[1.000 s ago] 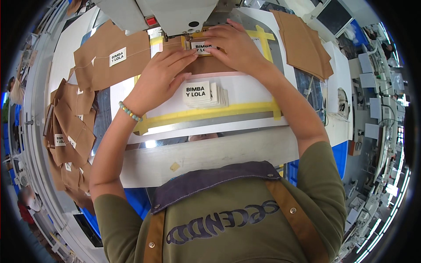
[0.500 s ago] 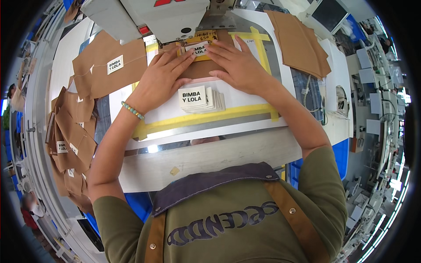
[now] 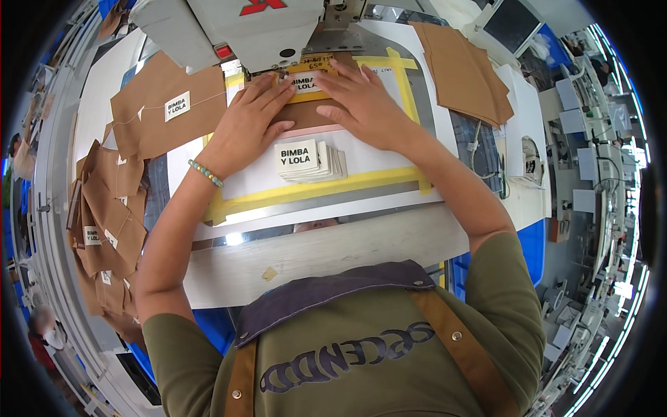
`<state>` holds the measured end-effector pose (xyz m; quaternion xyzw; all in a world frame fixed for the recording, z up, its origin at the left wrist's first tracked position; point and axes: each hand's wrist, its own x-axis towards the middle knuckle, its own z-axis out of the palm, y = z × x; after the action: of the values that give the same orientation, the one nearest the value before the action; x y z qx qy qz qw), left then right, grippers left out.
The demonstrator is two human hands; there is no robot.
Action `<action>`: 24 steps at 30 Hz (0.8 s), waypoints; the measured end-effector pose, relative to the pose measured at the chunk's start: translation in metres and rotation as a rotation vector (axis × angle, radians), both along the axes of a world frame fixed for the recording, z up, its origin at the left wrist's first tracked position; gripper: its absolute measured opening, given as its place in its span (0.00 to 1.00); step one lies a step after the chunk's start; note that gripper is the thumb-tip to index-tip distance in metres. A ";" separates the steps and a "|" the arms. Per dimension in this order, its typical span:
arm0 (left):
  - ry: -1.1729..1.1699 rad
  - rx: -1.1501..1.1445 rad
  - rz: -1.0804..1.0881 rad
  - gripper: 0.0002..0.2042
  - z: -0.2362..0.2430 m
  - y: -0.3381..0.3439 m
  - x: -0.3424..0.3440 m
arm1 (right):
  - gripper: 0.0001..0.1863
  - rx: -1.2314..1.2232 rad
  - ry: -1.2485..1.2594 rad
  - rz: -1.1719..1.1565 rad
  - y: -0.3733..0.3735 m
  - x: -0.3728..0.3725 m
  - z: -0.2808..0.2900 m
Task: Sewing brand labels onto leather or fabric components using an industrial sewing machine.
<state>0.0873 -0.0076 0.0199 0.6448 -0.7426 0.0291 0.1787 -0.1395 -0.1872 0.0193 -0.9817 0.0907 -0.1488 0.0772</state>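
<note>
My left hand (image 3: 249, 127) lies flat with its fingers stretched toward a white label (image 3: 304, 84) with dark print. From the other side my right hand (image 3: 366, 110) reaches in, fingers spread, its fingertips at the label's right edge. The label sits within a yellow template (image 3: 321, 64), on top of a brown sheet piece (image 3: 306, 115). Both hands press down around it, and neither grips anything. Directly beyond them stands the white head of a sewing machine (image 3: 253, 33); its needle area is partly hidden. A fanned stack of white labels (image 3: 297, 157) rests nearer to me.
A brown piece with a label (image 3: 156, 128) and trailing thread lies at left. More labelled brown pieces (image 3: 104, 229) hang over the table's left edge. Stacked brown pieces (image 3: 462, 73) lie at far right, near a monitor (image 3: 512, 28). Yellow tape (image 3: 313, 182) borders the white work sheet.
The whole view has shifted slightly. Both hands stay around the label, with only a small shift of my right thumb and fingers.
</note>
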 end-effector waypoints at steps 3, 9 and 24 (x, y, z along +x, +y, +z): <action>0.020 -0.005 -0.001 0.29 -0.001 -0.002 0.002 | 0.31 0.067 0.037 0.074 -0.018 -0.004 0.006; 0.070 -0.017 -0.002 0.25 0.000 -0.007 0.003 | 0.20 -0.210 0.027 0.132 -0.017 0.018 0.022; 0.072 0.017 0.055 0.27 0.008 0.016 0.021 | 0.20 -0.112 -0.043 0.232 -0.020 0.032 0.006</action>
<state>0.1087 0.0083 0.0282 0.6673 -0.7178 0.0044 0.1988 -0.1071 -0.2074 0.0253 -0.9849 -0.0338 -0.1648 0.0409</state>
